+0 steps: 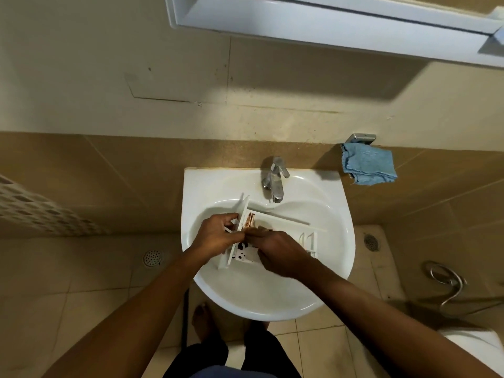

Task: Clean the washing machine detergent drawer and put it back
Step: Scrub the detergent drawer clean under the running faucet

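White plastic detergent drawer [285,222] lies in white ceramic sink [272,304], long axis left-right, front panel toward the left rim. Left hand [218,233] grips the panel end. Right hand [279,253] clasps its stained middle.

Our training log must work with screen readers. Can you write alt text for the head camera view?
A person's left hand grips and right hand rests on a white detergent drawer, stained brown and black, inside a white sink below a tap with no water visibly running. A blue cloth hangs on the tiled wall to the sink's right.
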Motion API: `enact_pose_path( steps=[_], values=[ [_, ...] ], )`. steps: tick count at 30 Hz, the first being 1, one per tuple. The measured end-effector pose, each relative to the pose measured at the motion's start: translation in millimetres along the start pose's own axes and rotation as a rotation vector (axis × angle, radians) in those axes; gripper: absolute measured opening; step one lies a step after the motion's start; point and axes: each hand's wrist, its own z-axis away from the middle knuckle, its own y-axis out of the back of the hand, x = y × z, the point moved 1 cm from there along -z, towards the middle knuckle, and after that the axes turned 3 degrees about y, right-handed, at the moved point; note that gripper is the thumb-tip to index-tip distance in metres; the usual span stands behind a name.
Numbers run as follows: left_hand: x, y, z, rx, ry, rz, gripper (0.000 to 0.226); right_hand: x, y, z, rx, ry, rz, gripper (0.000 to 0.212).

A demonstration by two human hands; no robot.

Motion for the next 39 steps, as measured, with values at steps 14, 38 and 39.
enact_pose_path(
  steps=[14,38,39],
  values=[
    [2,0,1,-0.02,-0.011,-0.007,0.061,8,3,0,0.068,-0.07,0.0,0.058],
    [-1,-5,-12,-0.075,0.031,-0.017,0.066,25,-1,2,0.385,-0.243,-0.464,0.032],
    [-1,-5,-12,-0.079,0.035,-0.016,0.066,35,2,-5,0.517,-0.414,-0.682,0.028]
  ],
)
